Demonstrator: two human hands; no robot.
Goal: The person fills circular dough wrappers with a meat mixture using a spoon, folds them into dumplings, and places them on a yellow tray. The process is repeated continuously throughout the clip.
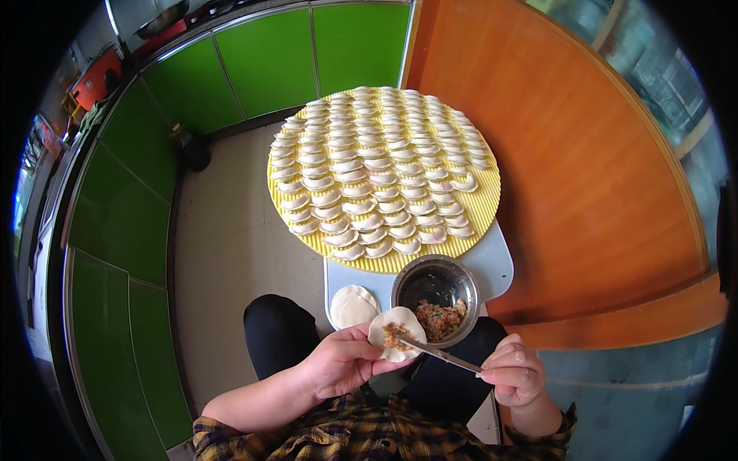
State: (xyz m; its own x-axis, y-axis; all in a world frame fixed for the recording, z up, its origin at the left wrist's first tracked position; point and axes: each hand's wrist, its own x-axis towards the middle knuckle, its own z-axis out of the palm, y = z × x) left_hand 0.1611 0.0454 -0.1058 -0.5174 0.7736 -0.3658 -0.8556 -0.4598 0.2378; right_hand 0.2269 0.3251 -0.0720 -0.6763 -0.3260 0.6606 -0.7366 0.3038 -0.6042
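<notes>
A round dumpling wrapper (410, 320) lies across the fingers of my left hand (345, 358), with meat filling (394, 336) at its middle. My right hand (514, 371) grips the handle of a thin metal utensil (447, 356), whose tip touches that filling; its tip shape is hidden. Just beyond the wrapper stands a metal bowl (435, 262) with more minced filling (441, 318) at its near side. A small stack of wrappers (353, 307) lies left of the bowl. Farther off, rows of folded dumplings (366, 222) cover most of a round yellow ribbed tray (483, 216).
A light blue-grey small table (497, 259) supports the bowl, wrappers and tray. My knees (281, 322) flank its near edge. Green cabinets (262, 63) curve along the left and back, with a dark bottle (190, 148) on the floor. An orange wooden panel (582, 190) stands at right.
</notes>
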